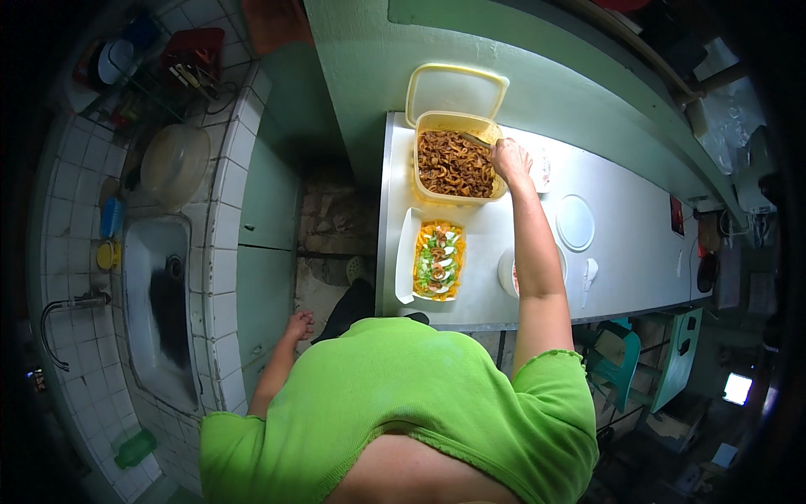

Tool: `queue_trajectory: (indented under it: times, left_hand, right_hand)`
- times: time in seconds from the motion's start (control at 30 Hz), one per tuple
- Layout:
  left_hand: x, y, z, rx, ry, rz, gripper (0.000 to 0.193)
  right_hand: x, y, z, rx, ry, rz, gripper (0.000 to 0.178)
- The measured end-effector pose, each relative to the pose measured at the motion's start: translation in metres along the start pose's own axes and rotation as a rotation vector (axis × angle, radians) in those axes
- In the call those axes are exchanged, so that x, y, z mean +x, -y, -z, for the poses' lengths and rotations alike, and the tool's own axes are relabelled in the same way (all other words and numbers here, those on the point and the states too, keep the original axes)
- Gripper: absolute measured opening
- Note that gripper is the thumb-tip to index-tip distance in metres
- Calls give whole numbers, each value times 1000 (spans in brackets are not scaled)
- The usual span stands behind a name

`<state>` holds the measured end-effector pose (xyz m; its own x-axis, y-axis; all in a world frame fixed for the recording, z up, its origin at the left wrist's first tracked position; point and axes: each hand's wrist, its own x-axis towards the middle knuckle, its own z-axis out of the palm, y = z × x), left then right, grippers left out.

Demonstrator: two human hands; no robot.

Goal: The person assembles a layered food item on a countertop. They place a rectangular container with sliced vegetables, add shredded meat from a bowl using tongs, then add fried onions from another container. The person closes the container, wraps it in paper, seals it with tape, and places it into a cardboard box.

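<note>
My right hand (510,161) is closed around the handle of a metal spoon (477,139) at the right side of a yellowish plastic tub (460,199). Brown fried strips (453,164) fill the tub, and its lid (457,91) leans upright behind it. In front of the tub sits an open white paper tray (406,256) of orange noodles (452,238), topped with egg slices, chopped greens and brown bits. My left hand (300,326) hangs low beside my body, away from the table, its fingers curled with nothing visible in them.
A round white container (507,273) stands partly under my right forearm. To its right lie a pale round lid (576,223) and a white plastic utensil (590,273) on the white table (638,244). On the left are a sink (155,311) and a tiled counter; a teal chair (617,353) stands at right.
</note>
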<state>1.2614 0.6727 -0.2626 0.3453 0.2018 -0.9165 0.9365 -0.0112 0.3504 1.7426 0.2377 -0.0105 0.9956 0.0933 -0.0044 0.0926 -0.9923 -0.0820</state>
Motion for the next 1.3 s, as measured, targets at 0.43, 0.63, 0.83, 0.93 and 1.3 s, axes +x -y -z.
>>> queue_trajectory:
  times: [0.43, 0.63, 0.83, 0.93, 1.3]
  left_hand:
    - [13, 34, -1, 65, 12, 20, 38]
    - [25, 24, -7, 56, 43, -17, 36]
    - [22, 22, -15, 115, 58, -86, 35]
    - [20, 21, -22, 120, 68, -100, 35]
    - [4, 0, -32, 170, 42, -80, 36]
  right_hand:
    - [-68, -25, 36, -46, -127, 124, 21]
    - [-104, -42, 47, -3, -188, 40, 22]
    - [-185, -58, 70, 444, -187, 160, 16]
    - [-249, -57, 64, 466, -89, 233, 13]
    - [-315, -58, 39, 381, -13, 137, 11]
